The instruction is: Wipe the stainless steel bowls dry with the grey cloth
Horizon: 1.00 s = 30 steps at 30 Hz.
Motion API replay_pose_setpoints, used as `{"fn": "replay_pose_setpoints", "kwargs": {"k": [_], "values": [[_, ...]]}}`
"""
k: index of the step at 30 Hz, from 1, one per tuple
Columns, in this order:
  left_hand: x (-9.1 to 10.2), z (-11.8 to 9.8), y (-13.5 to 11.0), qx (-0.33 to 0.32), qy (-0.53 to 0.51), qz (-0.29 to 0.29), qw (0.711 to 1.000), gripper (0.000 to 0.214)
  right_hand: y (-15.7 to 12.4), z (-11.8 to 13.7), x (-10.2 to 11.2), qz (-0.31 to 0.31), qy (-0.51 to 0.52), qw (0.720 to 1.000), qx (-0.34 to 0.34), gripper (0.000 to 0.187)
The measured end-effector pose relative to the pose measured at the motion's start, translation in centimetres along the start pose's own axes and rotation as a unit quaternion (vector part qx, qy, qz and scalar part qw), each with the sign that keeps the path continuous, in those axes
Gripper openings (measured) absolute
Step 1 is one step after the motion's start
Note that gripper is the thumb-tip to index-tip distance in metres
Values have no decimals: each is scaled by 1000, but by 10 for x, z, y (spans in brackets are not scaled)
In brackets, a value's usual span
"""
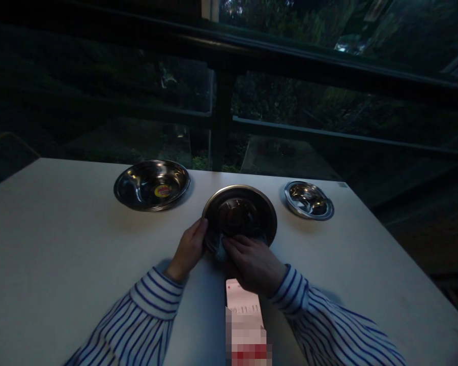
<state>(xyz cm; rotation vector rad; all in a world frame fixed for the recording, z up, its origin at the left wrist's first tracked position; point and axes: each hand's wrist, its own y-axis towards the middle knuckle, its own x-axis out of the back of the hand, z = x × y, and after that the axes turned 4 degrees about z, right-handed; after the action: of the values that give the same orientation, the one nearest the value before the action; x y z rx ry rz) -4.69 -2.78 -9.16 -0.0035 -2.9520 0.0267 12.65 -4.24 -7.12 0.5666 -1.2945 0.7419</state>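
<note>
A round steel plate [239, 211] lies on the white table [61, 239] just in front of me. My left hand [189, 250] grips its left rim, fingers curled over the edge. My right hand [252, 262] presses a small greyish cloth [220, 249] against the plate's near edge, fingers closed over it. Both arms wear blue-and-white striped sleeves.
A larger steel bowl [152, 184] with a yellow sticker sits at the back left, a small steel dish [308, 200] at the back right. A phone [245, 315] showing a timer lies near my wrists. Behind the table's far edge runs a dark railing [221, 117].
</note>
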Motion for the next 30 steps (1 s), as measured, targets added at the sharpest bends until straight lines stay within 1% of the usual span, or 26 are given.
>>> {"fn": "replay_pose_setpoints", "kwargs": {"k": [5,8,12,14,16,18,22,24,27,30], "values": [[1,-6,-3,8,28,5,1000,42,22,7,-3,-48,25,998,-16,48],[2,-5,-3,3,17,-10,1000,41,29,7,-4,-62,32,997,-19,48],[2,0,-1,1,-15,-30,999,42,14,2,-3,-31,17,999,3,47],[1,0,0,-3,-21,-26,999,43,4,0,-1,-15,0,1000,4,47],[1,-1,0,-7,-21,-18,1000,43,0,1,-1,-9,-8,1000,0,48],[1,-3,0,-4,-13,-18,1000,42,4,3,-1,-16,-5,1000,-6,48],[4,-3,0,0,21,-36,999,41,23,9,-6,-53,7,998,-12,50],[5,-2,0,-3,19,-43,999,41,27,8,-8,-62,8,998,-7,50],[4,0,0,-5,-14,-45,999,40,18,4,-9,-47,2,999,10,49],[2,2,1,-3,-38,-34,999,40,4,1,-7,-28,-22,999,7,49]]}}
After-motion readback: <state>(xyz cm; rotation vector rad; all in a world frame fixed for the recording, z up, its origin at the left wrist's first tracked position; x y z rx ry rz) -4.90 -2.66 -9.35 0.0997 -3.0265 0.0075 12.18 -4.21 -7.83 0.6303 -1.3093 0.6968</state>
